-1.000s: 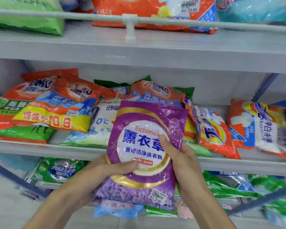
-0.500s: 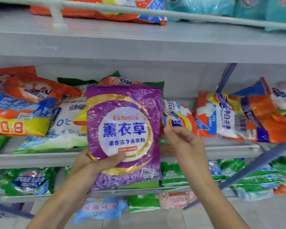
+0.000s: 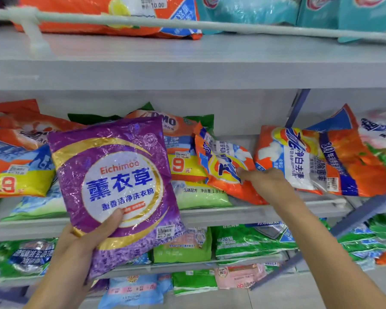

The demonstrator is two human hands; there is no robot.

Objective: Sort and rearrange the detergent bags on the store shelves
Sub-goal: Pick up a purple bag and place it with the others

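Locating the purple detergent bag [image 3: 120, 175] is requested; by what is it held? (Query)

It is held up in front of the middle shelf [image 3: 254, 214], tilted, with its printed face turned to the camera; its lower left corner is gripped by the left hand [image 3: 85, 239]; the thumb [image 3: 114, 219] is pressed on the front, and the fingers are hidden behind the bag. (Reply)

How is the right hand [image 3: 267, 181] placed? (Query)

It is extended to an orange detergent bag [image 3: 223, 166] that is leaned on the middle shelf; the fingertips [image 3: 242, 172] are laid on the bag's front; whether the bag is pinched cannot be told. A second orange bag [image 3: 299, 159] is set just beside it on the right; green bags [image 3: 243, 241] are stocked on the shelf below; teal bags [image 3: 254, 12] are kept behind a white rail [image 3: 210, 25] on the upper shelf [image 3: 187, 63]. (Reply)
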